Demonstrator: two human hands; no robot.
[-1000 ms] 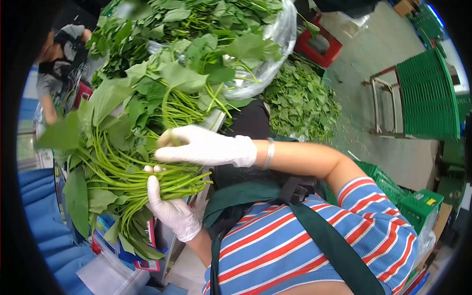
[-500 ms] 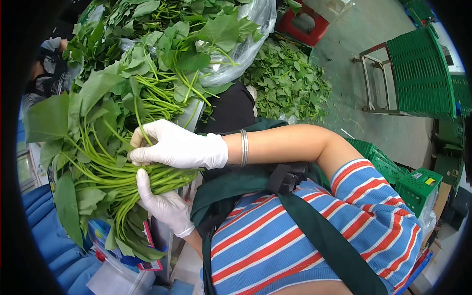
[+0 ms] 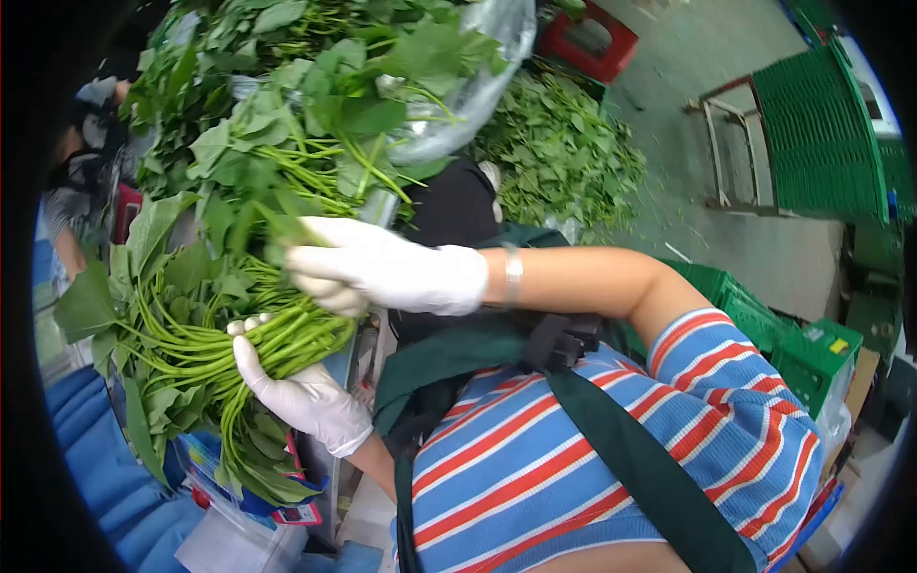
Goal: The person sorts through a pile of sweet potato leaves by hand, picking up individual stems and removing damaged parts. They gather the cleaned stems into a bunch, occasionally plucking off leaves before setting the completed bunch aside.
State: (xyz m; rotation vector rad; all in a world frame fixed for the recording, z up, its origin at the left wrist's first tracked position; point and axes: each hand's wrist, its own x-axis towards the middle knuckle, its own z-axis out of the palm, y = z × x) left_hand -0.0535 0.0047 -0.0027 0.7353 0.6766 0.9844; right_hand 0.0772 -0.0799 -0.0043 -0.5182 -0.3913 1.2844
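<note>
Left hand (image 3: pixel 310 411): my fingers clamped round 1 bundle of long-stemmed greens (image 3: pixel 215 339) | Bundle: near the bench (image 3: pixel 380 205) edge closest to me, beside the leafy heap (image 3: pixel 315 167) | Right hand (image 3: pixel 382 267): above the bundle, my fingers together on what looks like 1 leafy sprig (image 3: pixel 282 224), motion-blurred | Both hands: white-gloved

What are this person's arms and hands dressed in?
The left hand and right hand both wear thin, snug white gloves that end around the wrist, with no markings visible. Above the right glove sits a silvery bracelet, slightly blurred. The right arm's short sleeve is striped blue, red and white. The left sleeve isn't visible.
</note>
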